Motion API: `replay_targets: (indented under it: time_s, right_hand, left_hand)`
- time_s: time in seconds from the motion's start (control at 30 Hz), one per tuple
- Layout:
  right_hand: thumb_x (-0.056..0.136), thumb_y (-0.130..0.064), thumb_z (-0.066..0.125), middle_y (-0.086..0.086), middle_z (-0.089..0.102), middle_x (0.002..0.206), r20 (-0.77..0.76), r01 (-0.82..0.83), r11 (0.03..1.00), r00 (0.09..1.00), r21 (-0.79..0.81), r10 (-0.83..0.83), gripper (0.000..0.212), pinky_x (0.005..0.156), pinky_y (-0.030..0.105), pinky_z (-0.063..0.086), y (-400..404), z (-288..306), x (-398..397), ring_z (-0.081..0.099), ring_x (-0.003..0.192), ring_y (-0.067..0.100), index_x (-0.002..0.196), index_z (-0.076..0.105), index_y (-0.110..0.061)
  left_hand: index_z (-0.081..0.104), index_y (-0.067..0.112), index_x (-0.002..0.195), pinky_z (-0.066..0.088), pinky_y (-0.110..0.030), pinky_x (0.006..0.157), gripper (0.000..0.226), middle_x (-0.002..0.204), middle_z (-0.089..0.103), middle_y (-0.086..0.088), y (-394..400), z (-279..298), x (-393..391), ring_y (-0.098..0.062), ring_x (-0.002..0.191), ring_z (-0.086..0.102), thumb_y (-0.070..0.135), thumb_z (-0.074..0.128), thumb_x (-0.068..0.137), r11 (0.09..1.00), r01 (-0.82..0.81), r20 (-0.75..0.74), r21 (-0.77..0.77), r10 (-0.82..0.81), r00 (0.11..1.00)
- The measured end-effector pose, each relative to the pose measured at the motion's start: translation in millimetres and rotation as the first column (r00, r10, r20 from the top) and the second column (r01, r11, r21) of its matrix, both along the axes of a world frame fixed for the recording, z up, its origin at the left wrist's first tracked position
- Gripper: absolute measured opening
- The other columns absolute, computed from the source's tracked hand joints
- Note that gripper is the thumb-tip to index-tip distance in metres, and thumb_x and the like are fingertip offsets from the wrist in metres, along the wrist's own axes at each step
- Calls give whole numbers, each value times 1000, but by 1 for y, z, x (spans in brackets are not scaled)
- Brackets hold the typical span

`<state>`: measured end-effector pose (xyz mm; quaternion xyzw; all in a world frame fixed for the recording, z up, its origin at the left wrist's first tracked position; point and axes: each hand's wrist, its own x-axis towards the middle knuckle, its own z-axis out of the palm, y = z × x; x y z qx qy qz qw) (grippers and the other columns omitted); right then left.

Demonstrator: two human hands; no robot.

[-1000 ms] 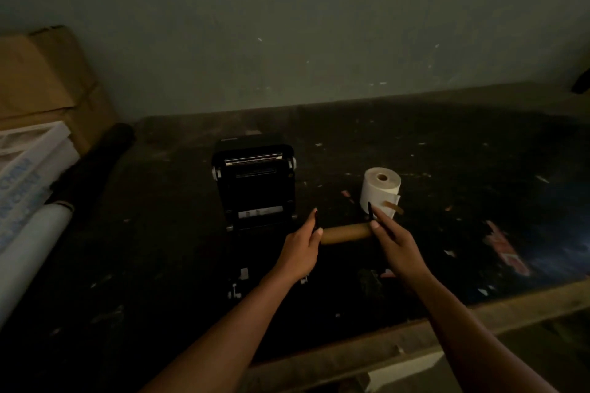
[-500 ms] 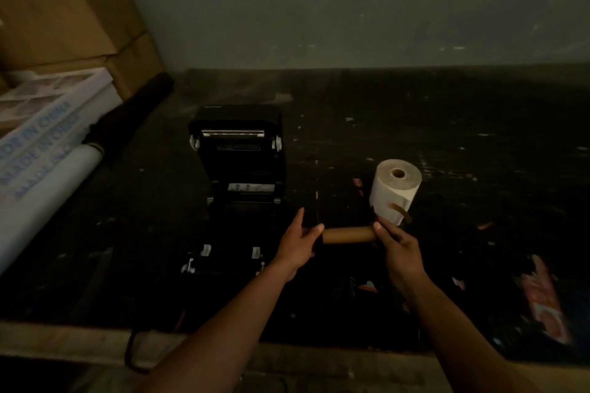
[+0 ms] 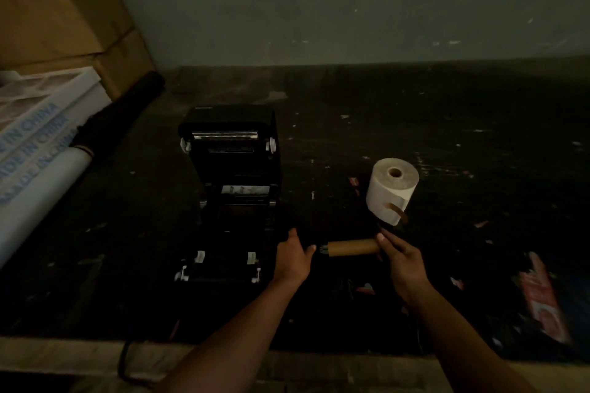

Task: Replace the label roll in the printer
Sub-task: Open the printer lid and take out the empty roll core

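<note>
A black label printer [image 3: 233,188] stands open on the dark table, its lid tilted back and its roll bay showing no roll. To its right a full white label roll [image 3: 391,190] stands on end, a brown tab hanging off it. In front of the roll my right hand [image 3: 404,262] grips the right end of an empty brown cardboard core [image 3: 351,247], held level above the table. A dark spindle tip [image 3: 322,249] pokes out of the core's left end. My left hand [image 3: 292,260] is just left of that tip, fingers curled; whether it holds anything is lost in the dark.
Cardboard boxes [image 3: 64,22] are stacked at the back left, with a white printed carton [image 3: 35,124], a white tube [image 3: 38,188] and a black roll [image 3: 124,108] leaning in front. A red wrapper [image 3: 542,297] lies at the right. A cable [image 3: 127,364] hangs over the table's front edge.
My left hand has drawn a little left off the core, exposing its left end and the spindle tip. My view has shifted left and down.
</note>
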<state>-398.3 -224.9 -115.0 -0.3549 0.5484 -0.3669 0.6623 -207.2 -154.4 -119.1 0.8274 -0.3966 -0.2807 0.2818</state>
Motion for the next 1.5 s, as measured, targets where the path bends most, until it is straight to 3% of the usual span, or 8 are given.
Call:
replay_targets:
  time_s: [0.27,0.37,0.5,0.63,0.87,1.17,1.3,1.5]
  right_hand:
    - [87,-17,61,11,56,124,2,14,998,1000,65,-14,32,99,43,43,0,5,1,54,110,26,119,60,-16]
    - [87,-15,60,13,56,123,54,18,996,998,87,-23,31,100,45,43,3,10,4,54,111,28,118,60,-15]
    - [88,-12,58,12,58,118,116,14,997,993,70,-23,30,93,39,46,6,14,9,57,103,24,117,61,-14]
    - [86,-12,61,11,59,117,172,-10,997,985,76,-3,29,84,34,48,8,14,9,58,102,22,114,62,-17]
    - [84,-18,63,11,58,115,165,-61,985,986,159,34,20,84,40,49,7,17,5,57,104,27,103,64,-20]
    - [83,-14,64,13,67,107,158,58,986,984,153,-83,30,88,41,49,2,21,-10,62,100,26,113,63,-11]
    - [84,-14,62,13,68,109,178,60,977,979,206,-98,28,79,41,51,-10,26,-49,64,101,27,112,63,-13]
    - [83,-21,64,13,64,113,94,118,961,985,250,-146,31,92,44,47,-20,28,-86,60,105,30,114,62,-15]
  left_hand:
    - [32,18,142,44,-32,96,57,132,55,-11,-4,9,1,-25,118,53,38,53,93,988,118,-82,-103,-127,989]
    - [32,21,143,44,-27,93,66,133,54,-9,-3,15,3,-20,119,53,40,61,88,970,197,-248,-139,-227,942]
    - [38,15,140,54,-31,84,62,122,54,-12,-2,17,3,-23,107,58,22,67,85,985,75,-530,-154,-147,835]
    - [39,15,138,54,-27,78,60,124,52,-14,0,20,6,-25,112,55,12,67,85,990,17,-658,-140,-106,745]
    - [30,15,143,49,-33,94,62,136,47,-16,0,21,8,-26,122,49,10,60,89,992,48,-711,-118,-118,693]
    - [38,14,137,54,-23,71,57,103,54,1,-4,13,12,-14,95,58,10,65,86,995,-60,-755,-80,-21,656]
    - [38,12,137,53,-26,75,56,110,55,-6,-8,14,9,-21,104,57,7,64,87,993,-86,-748,-78,-1,664]
    - [37,7,137,50,-31,86,58,114,52,-12,-12,7,3,-23,102,55,3,64,85,982,-187,-734,-37,101,672]
